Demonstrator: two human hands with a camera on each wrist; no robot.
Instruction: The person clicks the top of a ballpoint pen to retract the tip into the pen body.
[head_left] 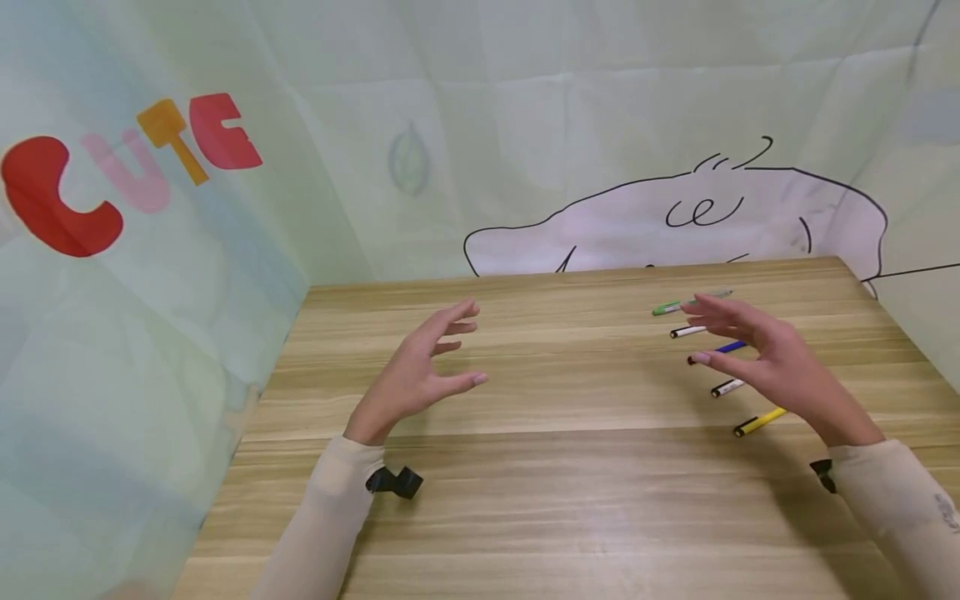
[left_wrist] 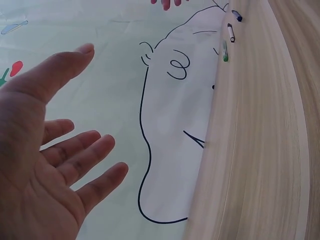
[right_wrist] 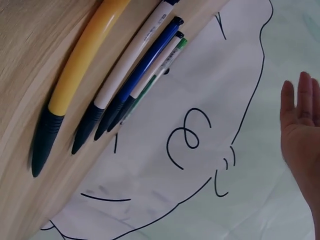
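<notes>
My left hand (head_left: 408, 375) hovers over the left half of the table, fingers spread and slightly bent, thumb apart, holding nothing. Over the right half, my right hand (head_left: 783, 367) is in a similar relaxed pose, its palm facing inward and nothing in its grasp. Beneath and beside it several pens lie in a spaced row: a yellow pen (head_left: 761, 422) nearest, then a white pen (head_left: 727, 387), a blue pen (head_left: 727, 347), another white pen (head_left: 686, 331) and a green pen (head_left: 667, 308) farthest. From above, the right hand partly covers some of them.
The wood-grain table (head_left: 525, 500) meets a pale fabric backdrop (head_left: 337, 125) at its back and left edges. A cartoon outline (head_left: 622, 217) and the coloured letters CUTE are printed on it. A small black device (head_left: 395, 482) is strapped at the left wrist.
</notes>
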